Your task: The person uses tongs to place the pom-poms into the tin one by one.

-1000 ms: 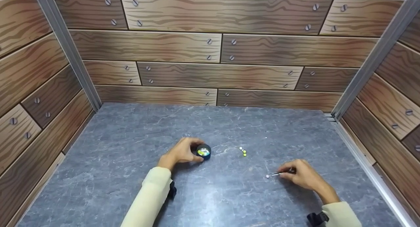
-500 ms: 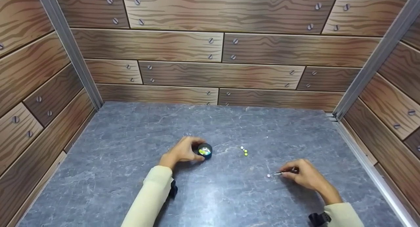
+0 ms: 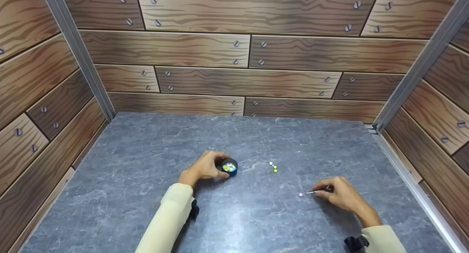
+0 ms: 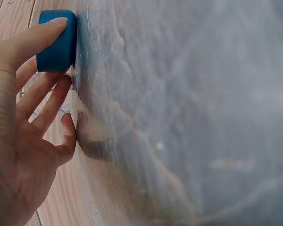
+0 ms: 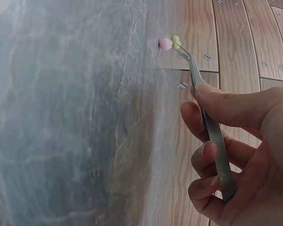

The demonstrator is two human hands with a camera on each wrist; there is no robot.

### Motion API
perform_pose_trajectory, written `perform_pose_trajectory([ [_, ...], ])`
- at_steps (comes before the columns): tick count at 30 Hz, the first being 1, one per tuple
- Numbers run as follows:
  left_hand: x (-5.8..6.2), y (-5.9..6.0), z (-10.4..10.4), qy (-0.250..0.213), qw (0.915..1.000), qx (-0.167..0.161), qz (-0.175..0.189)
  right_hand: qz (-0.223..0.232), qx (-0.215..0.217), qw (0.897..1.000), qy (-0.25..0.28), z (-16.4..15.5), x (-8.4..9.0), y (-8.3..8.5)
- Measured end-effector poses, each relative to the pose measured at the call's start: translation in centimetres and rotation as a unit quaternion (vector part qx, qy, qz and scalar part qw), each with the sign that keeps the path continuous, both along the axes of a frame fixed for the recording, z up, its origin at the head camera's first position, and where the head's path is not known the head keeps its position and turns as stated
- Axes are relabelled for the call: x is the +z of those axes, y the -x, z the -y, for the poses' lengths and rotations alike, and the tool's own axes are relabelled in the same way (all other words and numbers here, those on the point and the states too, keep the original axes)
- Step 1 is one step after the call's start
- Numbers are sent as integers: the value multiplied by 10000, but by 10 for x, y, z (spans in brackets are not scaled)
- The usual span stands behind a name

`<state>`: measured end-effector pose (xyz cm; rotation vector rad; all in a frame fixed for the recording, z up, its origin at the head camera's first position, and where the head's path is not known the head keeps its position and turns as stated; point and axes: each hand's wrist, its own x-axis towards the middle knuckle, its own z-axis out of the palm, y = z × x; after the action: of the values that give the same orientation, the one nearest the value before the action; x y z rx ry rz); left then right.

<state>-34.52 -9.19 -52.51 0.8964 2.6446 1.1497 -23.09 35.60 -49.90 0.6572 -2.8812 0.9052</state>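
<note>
In the head view, my left hand [image 3: 205,167] holds a small round tub [image 3: 235,171] by its sides, thumb at the near side. Its outer wall [image 4: 54,52] is blue in the left wrist view. Yellow-green and pale beads [image 3: 228,167] lie inside. My right hand [image 3: 339,194] pinches metal tweezers [image 5: 216,141] with bent, slim tips, slightly apart. Just left of the tips, a pale pink bead [image 3: 301,195] lies on the table; nothing shows between the tips. In the right wrist view, yellow beads [image 5: 176,40] appear behind the pink bead [image 5: 165,44].
Between the hands, a white bead [image 3: 271,163] and yellow-green beads [image 3: 275,168] form a small cluster on the grey marbled table [image 3: 165,136]. A tiny white speck [image 3: 299,151] lies farther back. Wood-patterned walls [image 3: 205,81] enclose the back and sides.
The tweezer tips have shifted slightly up and away from the pink bead in the head view. My left hand keeps its hold on the tub; the whole view has drifted a little.
</note>
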Motion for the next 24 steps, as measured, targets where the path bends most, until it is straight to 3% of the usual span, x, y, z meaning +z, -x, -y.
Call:
perform_pose_trajectory([
  [14,0,2,1,13,9998,-148,-106,3,12,9999,-139,0,0,-2],
  [24,3,4,1,410,9984,-295,-273,-21,-2,9999,-103,0,-1,-3],
])
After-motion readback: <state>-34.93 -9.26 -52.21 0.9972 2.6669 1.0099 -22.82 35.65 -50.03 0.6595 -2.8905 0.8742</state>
